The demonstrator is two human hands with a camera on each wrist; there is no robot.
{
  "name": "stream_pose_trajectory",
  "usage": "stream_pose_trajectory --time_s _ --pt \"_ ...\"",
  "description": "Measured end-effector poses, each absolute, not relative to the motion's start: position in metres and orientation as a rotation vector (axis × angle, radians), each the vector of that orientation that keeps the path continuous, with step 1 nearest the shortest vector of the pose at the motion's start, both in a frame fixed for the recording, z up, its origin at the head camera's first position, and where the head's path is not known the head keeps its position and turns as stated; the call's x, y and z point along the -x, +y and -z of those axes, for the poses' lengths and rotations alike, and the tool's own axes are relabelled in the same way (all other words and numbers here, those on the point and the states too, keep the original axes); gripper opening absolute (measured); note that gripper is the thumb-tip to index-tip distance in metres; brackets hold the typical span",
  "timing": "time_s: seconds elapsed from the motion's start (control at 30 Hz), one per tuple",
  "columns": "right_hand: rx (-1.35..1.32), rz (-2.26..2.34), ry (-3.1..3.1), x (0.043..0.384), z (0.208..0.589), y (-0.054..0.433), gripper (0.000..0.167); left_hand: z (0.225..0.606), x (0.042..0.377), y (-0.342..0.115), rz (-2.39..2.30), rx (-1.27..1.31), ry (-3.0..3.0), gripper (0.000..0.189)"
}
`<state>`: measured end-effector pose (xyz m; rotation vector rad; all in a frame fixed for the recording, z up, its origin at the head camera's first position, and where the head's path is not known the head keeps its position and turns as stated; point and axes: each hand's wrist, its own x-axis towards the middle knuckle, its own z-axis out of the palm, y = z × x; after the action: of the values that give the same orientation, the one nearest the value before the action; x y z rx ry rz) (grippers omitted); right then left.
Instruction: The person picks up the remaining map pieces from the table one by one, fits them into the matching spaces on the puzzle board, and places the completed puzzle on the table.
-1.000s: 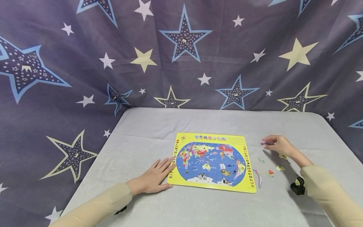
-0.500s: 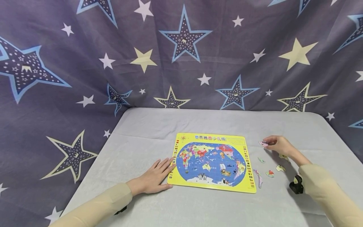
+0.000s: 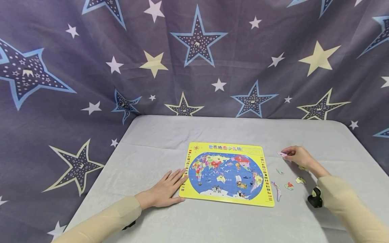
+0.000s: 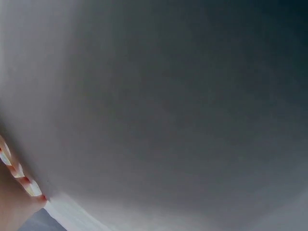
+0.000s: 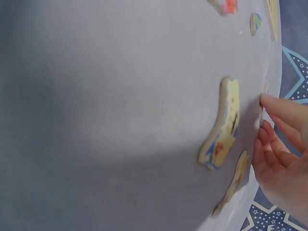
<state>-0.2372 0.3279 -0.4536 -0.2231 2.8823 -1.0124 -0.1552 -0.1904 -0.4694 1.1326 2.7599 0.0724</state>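
A yellow-framed world map puzzle board (image 3: 228,200) lies on the table. My left hand (image 3: 164,191) rests flat with fingers spread, its fingertips over the board's left edge. In the left wrist view only a few fingertips of that left hand (image 4: 17,185) show at the lower left. To the right of the board my right hand (image 3: 299,157) pinches a small pink puzzle piece (image 3: 281,154) between thumb and fingers, close to the tabletop. The right wrist view has this right hand (image 5: 284,149) at the right side, with the held piece seen edge-on.
Several loose puzzle pieces lie right of the board: a long pink one (image 3: 277,191), a green one (image 3: 280,171), a red-and-green one (image 3: 289,186) and a yellowish one (image 3: 300,180). A star-patterned curtain (image 3: 212,74) hangs behind the grey-covered table (image 3: 164,131).
The pink piece has tilted in my right fingers, so more of its pink face shows. My right forearm has shifted slightly left. The left hand and the board have stayed put.
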Motion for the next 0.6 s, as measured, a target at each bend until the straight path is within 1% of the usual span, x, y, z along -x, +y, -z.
stream_pose_trajectory --time_s 0.33,0.6 --pt "0.170 1.061 2.830 0.2374 0.4551 0.3271 0.032 0.4677 0.1547 -0.1896 -0.066 -1.117 2.751 0.077" --pt "0.198 1.097 2.799 0.2374 0.4551 0.3276 0.031 0.4663 0.1541 -0.1897 -0.076 -1.143 2.757 0.076"
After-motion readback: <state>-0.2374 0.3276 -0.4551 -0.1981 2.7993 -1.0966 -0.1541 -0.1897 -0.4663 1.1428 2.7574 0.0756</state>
